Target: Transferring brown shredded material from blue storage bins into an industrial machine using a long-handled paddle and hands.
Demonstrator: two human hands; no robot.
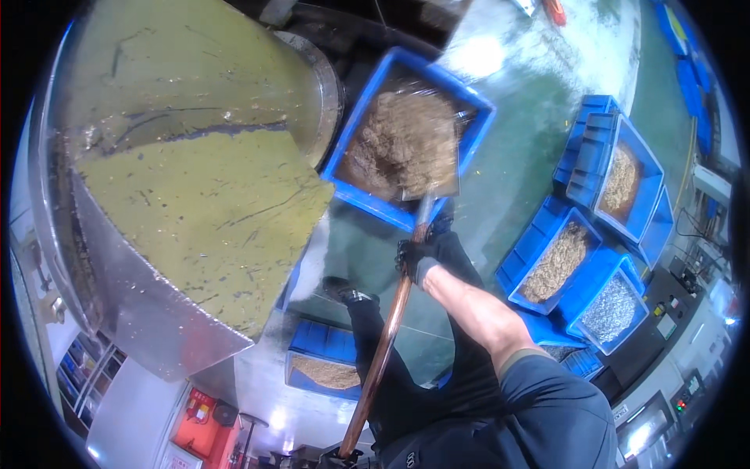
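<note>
A shovel with a long brown wooden handle runs from the bottom edge up to a blue crate. My right hand, in a dark glove, is closed round the handle just below the metal socket. Lower down, at the handle's end, my left hand grips it, partly cut off by the frame's edge. The shovel's blade lies over the right side of the crate, smeared by motion. Clumpy beige-brown material fills much of the crate, and some seems to be on the blade.
A large metal vessel with a yellow-green, scraped surface takes up the left. Several blue crates with flaky material stand at right, one holding silvery pieces. Another blue crate sits behind my foot. Machinery lines the far right.
</note>
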